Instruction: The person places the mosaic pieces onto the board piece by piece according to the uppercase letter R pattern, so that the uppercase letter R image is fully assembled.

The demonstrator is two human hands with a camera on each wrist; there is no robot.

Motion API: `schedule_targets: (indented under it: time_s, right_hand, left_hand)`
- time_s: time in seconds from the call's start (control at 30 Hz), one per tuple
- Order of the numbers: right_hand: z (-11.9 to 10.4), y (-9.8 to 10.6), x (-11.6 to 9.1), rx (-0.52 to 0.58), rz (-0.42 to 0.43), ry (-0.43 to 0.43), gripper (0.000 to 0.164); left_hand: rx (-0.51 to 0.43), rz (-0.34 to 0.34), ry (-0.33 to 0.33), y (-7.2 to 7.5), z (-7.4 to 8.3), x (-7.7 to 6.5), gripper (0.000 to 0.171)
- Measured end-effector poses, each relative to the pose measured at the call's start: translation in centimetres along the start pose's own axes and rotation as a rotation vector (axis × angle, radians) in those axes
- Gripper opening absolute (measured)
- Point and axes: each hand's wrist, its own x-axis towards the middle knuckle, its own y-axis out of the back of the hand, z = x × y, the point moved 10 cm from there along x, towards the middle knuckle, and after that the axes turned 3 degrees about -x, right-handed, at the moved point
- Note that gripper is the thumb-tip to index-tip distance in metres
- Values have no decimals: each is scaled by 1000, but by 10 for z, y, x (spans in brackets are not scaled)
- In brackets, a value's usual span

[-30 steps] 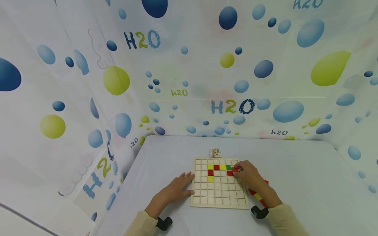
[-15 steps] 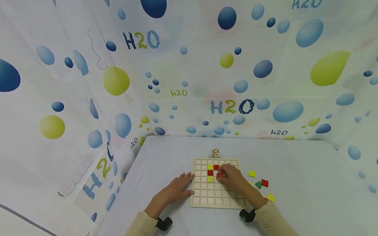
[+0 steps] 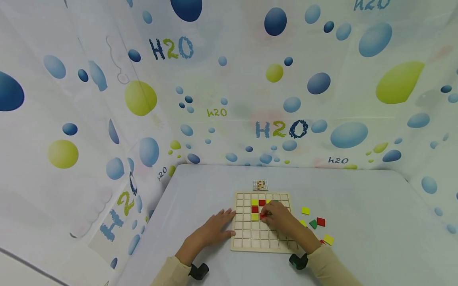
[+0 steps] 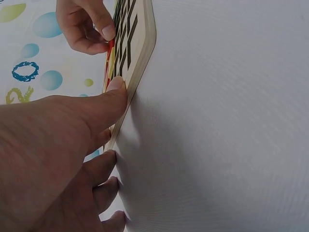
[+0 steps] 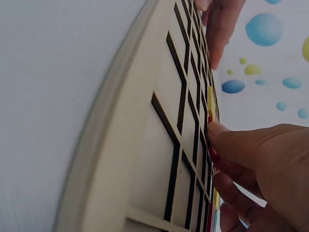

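My right hand [image 3: 282, 216] pinches a small red square tile [image 3: 262, 216] between thumb and fingers, low over the wooden grid board [image 3: 247, 233]. In the right wrist view the thumb of the right hand [image 5: 270, 159] lies right at the board's surface. Just left of the held tile are a yellow tile [image 3: 255, 217] and a red tile [image 3: 255, 209]; another yellow tile [image 3: 254, 202] and red tile [image 3: 262, 202] sit in the row behind. The right hand covers part of the pattern. My left hand [image 3: 214, 227] rests with relaxed fingers against the board's left edge.
Loose tiles lie right of the board: a yellow square [image 3: 305, 211], a green triangle [image 3: 313, 224], a red square [image 3: 321, 222] and another yellow square [image 3: 328, 239]. Behind the board lies a small pattern card [image 3: 260, 185]. A printed curtain [image 3: 243, 87] hangs beyond the table.
My right hand has moved left from the board's upper right with the red tile, then slightly toward me, uncovering loose tiles at the right. The left hand has stayed still.
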Motion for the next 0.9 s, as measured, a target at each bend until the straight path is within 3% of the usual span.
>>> schedule_targets:
  time_s: [0.53,0.7,0.9]
  right_hand:
    - [-5,7,-10,-37,3,70,11]
    - [25,28,-14,64,22,-64,11]
    - [81,67,-27,104,125,-220,27]
  left_hand:
    - [-4,3,-11,0,0,0,76]
    - [-5,1,-15,0,1,1,76]
    - [2,-2,-15,-1,0,2,77]
